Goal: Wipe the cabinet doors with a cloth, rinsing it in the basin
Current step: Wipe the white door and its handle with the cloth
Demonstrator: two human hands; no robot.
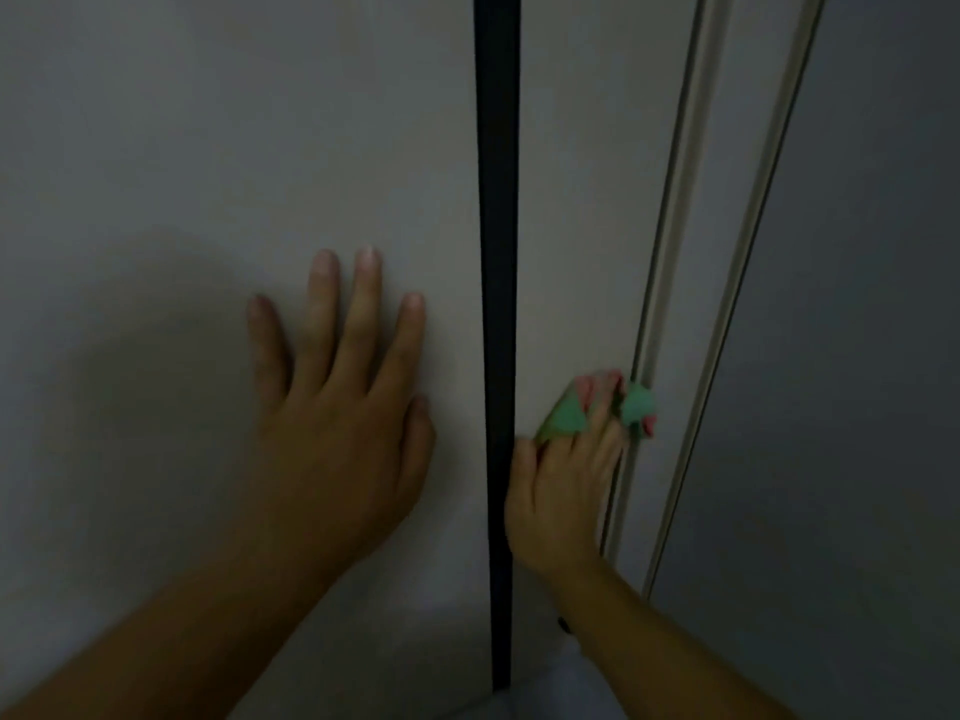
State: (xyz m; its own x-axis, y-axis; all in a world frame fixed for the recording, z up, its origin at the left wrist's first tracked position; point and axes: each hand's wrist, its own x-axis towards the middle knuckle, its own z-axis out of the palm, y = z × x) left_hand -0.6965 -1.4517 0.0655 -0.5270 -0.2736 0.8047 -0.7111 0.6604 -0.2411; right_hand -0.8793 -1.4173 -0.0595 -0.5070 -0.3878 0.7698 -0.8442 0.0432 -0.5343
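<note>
- Mostly, the left cabinet door (208, 122) fills the view from 9 to 12 o'clock; a dark gap (497, 200) divides it from the right cabinet door (587, 200).
- Pale rails (727, 200) run along the right door's far edge, toward 1 o'clock.
- The left hand (343, 449) lies flat on the left door, fingers straight and slightly spread.
- The right hand (561, 501) presses the cloth (563, 418) against the right door, fingers stretched over it and a little apart.
- Green and pink cloth shows at 11 and 1 o'clock of those fingers, touching the nearest rail.
</note>
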